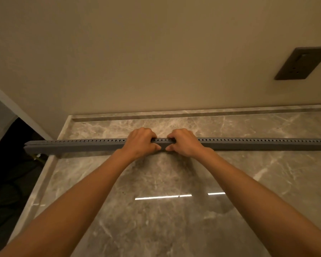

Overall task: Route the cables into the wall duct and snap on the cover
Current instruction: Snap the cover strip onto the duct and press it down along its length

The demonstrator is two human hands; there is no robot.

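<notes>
- Grey plastic duct (248, 144), long and thin, lying flat across the marble counter (156, 219), well short of the wall (156, 62); left end jutting just past the counter's edge, right end running out of view.
- Slotted along the top edge, a plain face toward the camera; impossible to tell whether a cover is already on, and no cables to be seen anywhere.
- Left hand (140, 142) clamped over the duct near its middle, fingers hooked over the far side, thumb pressed on the near face.
- Right hand (185, 142) doing the same just beside it, thumbs nearly meeting, a short stretch of duct bare between them.
- Probably light and fairly stiff over a short span, yet likely to sag or whip if lifted by one end; thin slotted walls apt to flex inward under a hard squeeze.
- Smooth plastic on polished stone: liable to slide when pushed sideways, so best pressed straight down.
- Best held near the middle for carrying, hands set wider apart for control; for snapping a cover, pressure better worked along the length bit by bit.
- Dark wall socket (302, 63) up to the right, well apart from the duct.
</notes>
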